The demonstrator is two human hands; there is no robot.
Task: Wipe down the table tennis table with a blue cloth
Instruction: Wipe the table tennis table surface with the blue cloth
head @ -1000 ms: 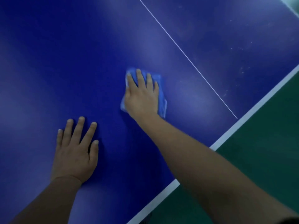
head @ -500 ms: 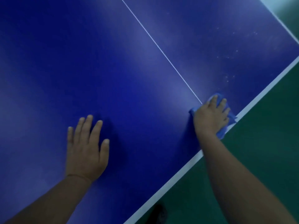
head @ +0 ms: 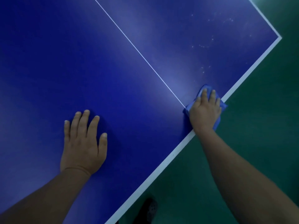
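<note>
The blue table tennis table (head: 80, 62) fills most of the view, with a thin white centre line running diagonally and a white border along its near edge. My right hand (head: 205, 110) presses flat on the folded blue cloth (head: 223, 106) at the table's edge, where the centre line meets the border. Part of the cloth sticks out over the edge. Flat on the tabletop to the left, my left hand (head: 83, 143) has its fingers straight and spread and holds nothing.
White specks of dust (head: 203, 46) dot the table's far right part near the corner (head: 279, 37). Green floor (head: 250, 143) lies beyond the edge. A dark shoe (head: 149, 209) shows below the edge at the bottom.
My right hand slid the cloth from the table's middle to the right, across the centre line to the edge. The left hand stayed planted; the view shifted slightly.
</note>
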